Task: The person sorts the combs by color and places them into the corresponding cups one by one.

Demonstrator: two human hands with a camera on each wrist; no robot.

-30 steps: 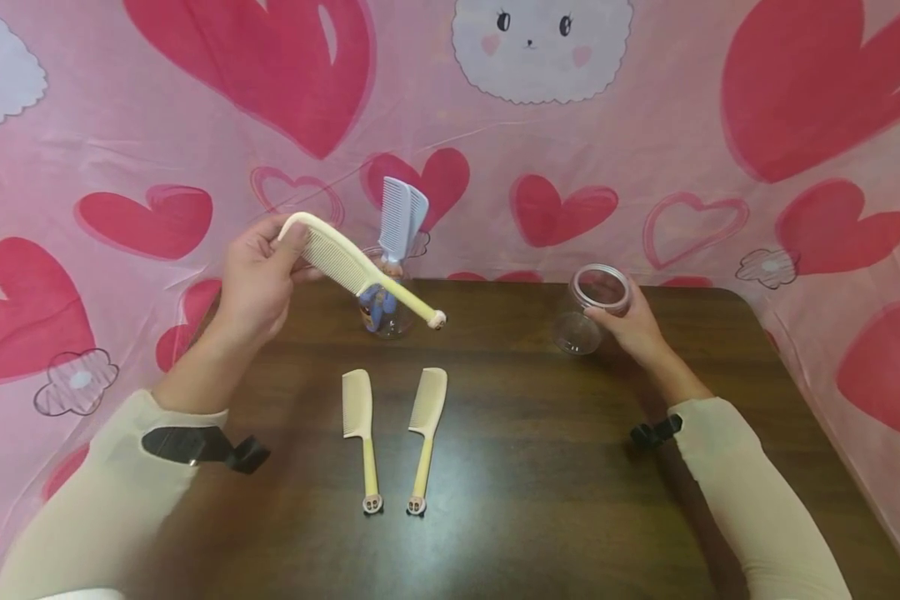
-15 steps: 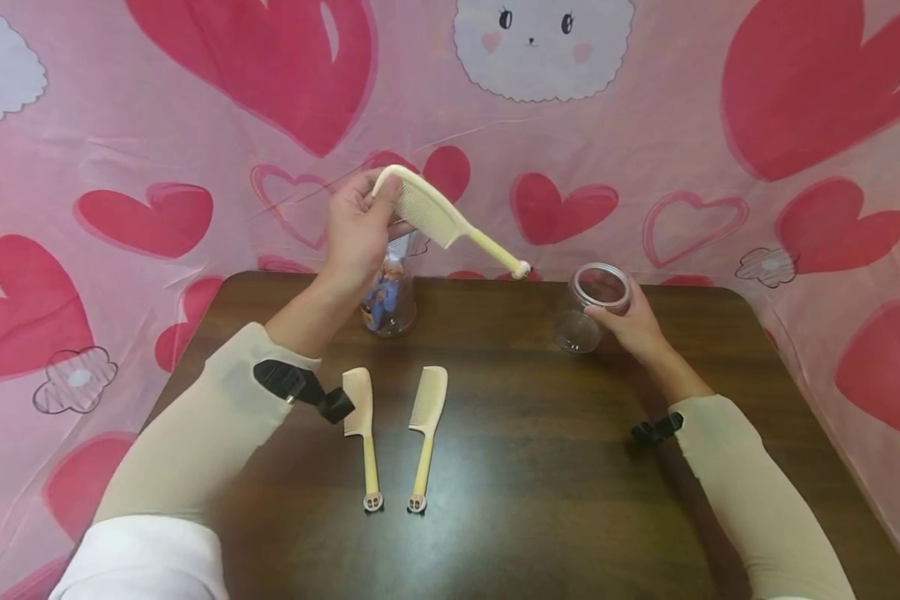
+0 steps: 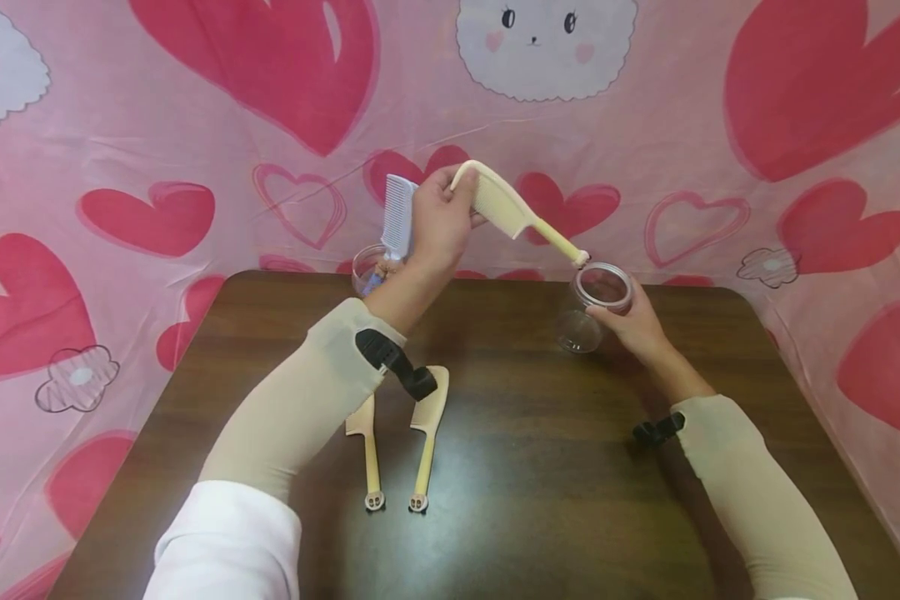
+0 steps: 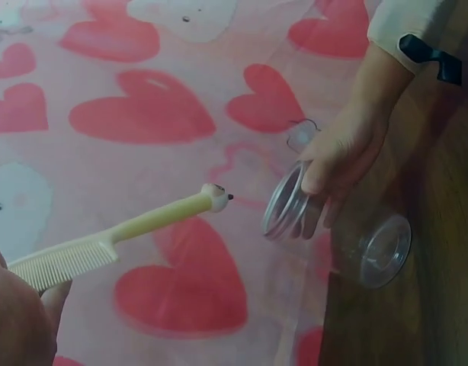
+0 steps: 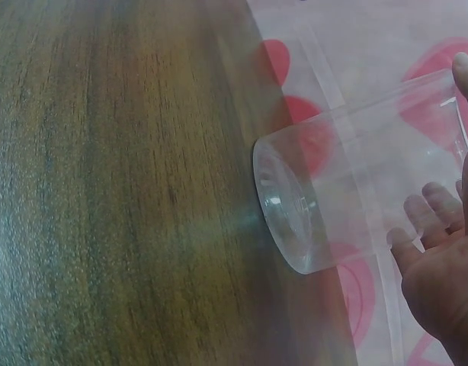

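Pinched at its toothed end by the left hand [image 3: 441,221], a pale yellow comb [image 3: 504,200] is held aloft, its handle slanted down toward the mouth of a clear jar [image 3: 579,321], just apart from it. That jar is gripped near its mouth by the right hand [image 3: 637,323]. Two more yellow combs [image 3: 424,454] are laid on the brown table [image 3: 540,467]; further back, a pale blue comb [image 3: 398,217] is stood in a second jar [image 3: 366,260].

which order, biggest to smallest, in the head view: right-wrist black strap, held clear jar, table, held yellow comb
1. Table, easily largest.
2. Held yellow comb and held clear jar: I can't rank these; the comb looks longer, the jar broader.
3. Right-wrist black strap, smallest.
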